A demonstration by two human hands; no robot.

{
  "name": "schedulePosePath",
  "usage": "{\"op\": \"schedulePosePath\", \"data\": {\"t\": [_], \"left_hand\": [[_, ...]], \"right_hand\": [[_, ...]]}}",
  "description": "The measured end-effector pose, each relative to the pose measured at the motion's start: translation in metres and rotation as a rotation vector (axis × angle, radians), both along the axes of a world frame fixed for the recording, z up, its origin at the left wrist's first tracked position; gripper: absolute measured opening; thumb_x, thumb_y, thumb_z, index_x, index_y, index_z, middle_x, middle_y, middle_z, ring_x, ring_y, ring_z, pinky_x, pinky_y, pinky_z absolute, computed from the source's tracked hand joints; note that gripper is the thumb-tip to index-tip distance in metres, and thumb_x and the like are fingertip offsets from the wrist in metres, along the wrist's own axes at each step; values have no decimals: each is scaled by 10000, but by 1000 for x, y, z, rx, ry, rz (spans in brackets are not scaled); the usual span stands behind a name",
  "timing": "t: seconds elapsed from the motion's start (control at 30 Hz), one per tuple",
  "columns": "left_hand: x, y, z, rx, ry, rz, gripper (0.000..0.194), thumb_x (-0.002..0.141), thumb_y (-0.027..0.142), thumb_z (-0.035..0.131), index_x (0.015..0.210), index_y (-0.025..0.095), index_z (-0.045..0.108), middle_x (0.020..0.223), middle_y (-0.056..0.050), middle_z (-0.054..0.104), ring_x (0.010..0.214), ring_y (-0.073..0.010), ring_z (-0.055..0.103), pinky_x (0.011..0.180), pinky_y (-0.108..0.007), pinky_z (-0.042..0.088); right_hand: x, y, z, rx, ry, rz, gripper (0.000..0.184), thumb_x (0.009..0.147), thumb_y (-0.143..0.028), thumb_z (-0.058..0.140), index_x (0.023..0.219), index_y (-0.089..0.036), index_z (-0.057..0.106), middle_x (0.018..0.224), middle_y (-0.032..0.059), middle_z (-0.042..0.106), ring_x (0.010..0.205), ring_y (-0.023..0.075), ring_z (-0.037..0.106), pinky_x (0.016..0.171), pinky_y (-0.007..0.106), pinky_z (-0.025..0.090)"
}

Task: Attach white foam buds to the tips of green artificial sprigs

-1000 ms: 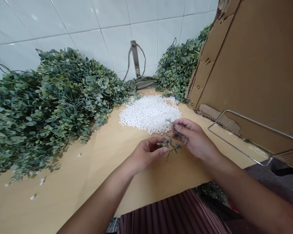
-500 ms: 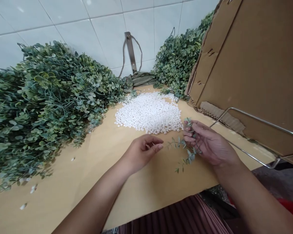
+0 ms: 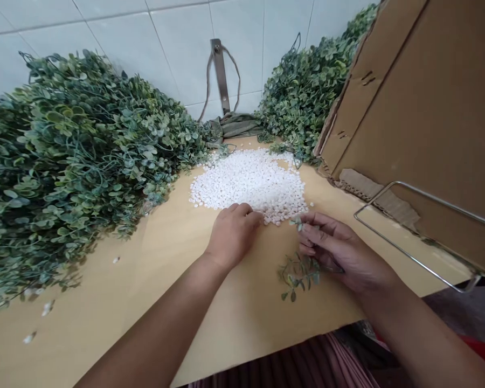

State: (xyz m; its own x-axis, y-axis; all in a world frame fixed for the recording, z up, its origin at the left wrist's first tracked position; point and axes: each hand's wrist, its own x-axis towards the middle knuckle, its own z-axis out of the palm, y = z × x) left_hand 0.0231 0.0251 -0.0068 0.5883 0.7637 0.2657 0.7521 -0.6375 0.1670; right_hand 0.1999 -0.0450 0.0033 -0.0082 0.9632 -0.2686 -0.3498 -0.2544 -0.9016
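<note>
My left hand reaches into the near edge of a heap of small white plastic pieces, fingers curled down on them; what they pinch is hidden. My right hand lies just right of it, fingers closed round a small green artificial leaf sprig whose leaves hang out to the left over the wooden tabletop.
A big pile of artificial green foliage fills the left side. A second foliage pile sits at the back right by the tiled wall. A tall cardboard box and a metal wire frame stand at right. Stray white pieces dot the left.
My left hand moved forward from the sprig to the white heap. My right hand kept the sprig and lowered it toward the table. The camera tipped slightly.
</note>
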Motion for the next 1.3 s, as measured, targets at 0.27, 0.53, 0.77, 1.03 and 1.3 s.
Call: {"op": "schedulePosePath", "data": {"t": [0.27,0.53,0.77,1.03,1.3], "left_hand": [[3,-4,1,-157,-344,100,176,818,219,479,816,172,648,805,-58,652,716,-166,559,664,-303,422],[5,-15,6,-1063,-1254,231,124,662,231,674,737,149,618,673,-5,661,498,-52,476,484,-186,324],[8,-28,10,-1265,-1223,184,186,642,210,708,825,182,719,700,4,664,562,-54,508,540,-190,357],[9,-29,10,-1378,-1167,93,172,614,264,747,729,150,689,591,22,624,547,-60,540,550,-188,394],[9,-28,9,-1442,-1213,165,261,527,244,805,730,141,678,645,5,670,638,-108,633,587,-205,464]], "right_hand": [[-3,-2,-5,222,-413,205,335,749,-504,607,715,-177,545,530,-57,418,471,71,352,430,193,294],[-6,-2,-6,277,-524,180,271,781,-432,550,683,-180,557,470,-65,386,402,71,309,360,205,245],[-7,-2,-8,335,-577,161,168,786,-316,513,716,-172,564,516,-61,383,438,73,343,391,197,284],[-10,-2,-5,352,-586,155,160,773,-281,491,670,-174,550,505,-57,378,429,76,329,411,204,294],[-9,-2,-5,351,-607,128,196,771,-296,487,652,-168,575,504,-53,387,438,77,324,400,206,278]]}}
